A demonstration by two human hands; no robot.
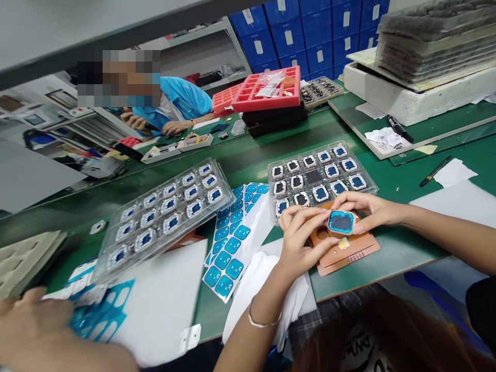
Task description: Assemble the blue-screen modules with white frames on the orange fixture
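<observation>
At the right front of the bench, my two hands hold up a smartwatch case (340,222) with a blue-edged face and a dark centre. The fingers and thumb of my left hand (300,240) grip its left side; a bracelet circles that wrist. My right hand (368,212) pinches its right edge between thumb and fingers. Below the case lies an orange-brown pad (366,250) with a small yellowish piece (343,243) on it. Right behind my hands, a clear tray (284,162) carries rows of similar cases, some blue, some dark.
Sheets of blue stickers (227,253) and white cloth (250,284) lie left of my hands. Another clear tray (112,217) stands farther left. A co-worker's blurred hand (34,315) reaches in at lower left. Across the bench sits a person in blue (186,95) near red trays (267,88).
</observation>
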